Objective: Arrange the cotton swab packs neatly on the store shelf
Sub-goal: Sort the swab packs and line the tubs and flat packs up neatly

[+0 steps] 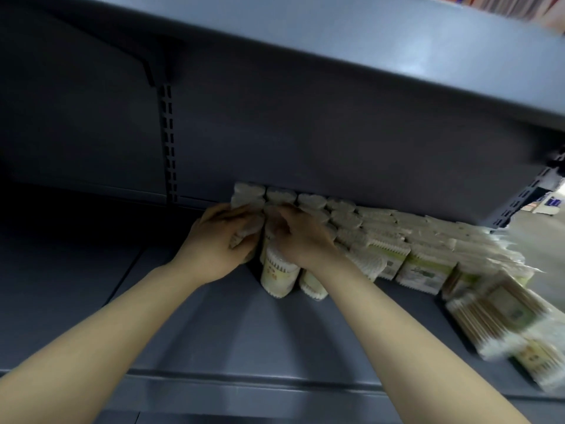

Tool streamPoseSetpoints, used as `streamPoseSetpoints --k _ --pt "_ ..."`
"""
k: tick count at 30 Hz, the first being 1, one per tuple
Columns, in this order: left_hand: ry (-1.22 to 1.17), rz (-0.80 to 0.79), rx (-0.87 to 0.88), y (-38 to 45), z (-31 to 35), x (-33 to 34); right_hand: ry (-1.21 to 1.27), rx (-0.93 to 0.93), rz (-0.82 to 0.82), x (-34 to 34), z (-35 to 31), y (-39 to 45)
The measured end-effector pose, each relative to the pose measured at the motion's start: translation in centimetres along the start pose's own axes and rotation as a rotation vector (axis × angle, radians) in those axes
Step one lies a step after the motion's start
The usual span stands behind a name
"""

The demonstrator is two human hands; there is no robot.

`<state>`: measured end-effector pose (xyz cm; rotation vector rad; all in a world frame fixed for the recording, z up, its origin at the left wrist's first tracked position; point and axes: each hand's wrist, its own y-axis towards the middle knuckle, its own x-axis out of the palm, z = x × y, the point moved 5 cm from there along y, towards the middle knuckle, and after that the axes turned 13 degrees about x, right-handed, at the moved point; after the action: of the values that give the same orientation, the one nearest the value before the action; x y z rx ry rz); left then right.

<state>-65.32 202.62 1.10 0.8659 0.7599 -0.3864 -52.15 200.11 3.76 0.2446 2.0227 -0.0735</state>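
Several pale round cotton swab packs (279,270) stand upright, clear-wrapped.

swab packs (351,228) on shelf (214,325), rightward

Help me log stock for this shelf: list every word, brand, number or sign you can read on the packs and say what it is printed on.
None can be read.
Round tub: orange marks on the label, too blurred.
Boxed pack: green label, too blurred.
Flat swab pack: pale label, too blurred.
Items on the upper shelf: colours only.
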Motion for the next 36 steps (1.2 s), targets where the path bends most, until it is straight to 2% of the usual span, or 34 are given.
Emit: streamPoseSetpoints --k 3,7,10,14,18,25,32,36 --pt "0.03 0.03 0.035 0.8 1.1 -0.6 0.078 -0.013 0.057 -1.2 0.0 -0.4" --pt "0.034 0.031 -0.016 1.1 2.3 -0.6 0.0 0.0 0.148 -2.8 1.6 -1.5" --pt "0.064 0.09 -0.038 0.5 3.8 -0.4 -0.047 0.011 0.177 -3.9 2.9 -3.2" --pt "0.099 0.028 -0.019 0.2 6.7 0.8 -0.095 0.055 0.202 -5.3 4.8 -5.3" --pt "-0.02 0.033 0.015 -0.1 9.8 2.0 -0.115 0.088 0.245 -6.7 7.0 -7.4" --pt "-0.026 -0.074 0.065 0.1 14.9 4.2 -0.006 0.21 0.377 -10.7 12.5 -11.4" --pt "-0.027 -0.239 0.048 0.0 17.8 7.7 -0.11 0.372 0.485 -13.9 18.7 -14.7" --pt "-0.041 -0.308 0.082 -0.1 19.7 9.2 -0.185 0.51 0.493 -14.6 22.1 -16.4"
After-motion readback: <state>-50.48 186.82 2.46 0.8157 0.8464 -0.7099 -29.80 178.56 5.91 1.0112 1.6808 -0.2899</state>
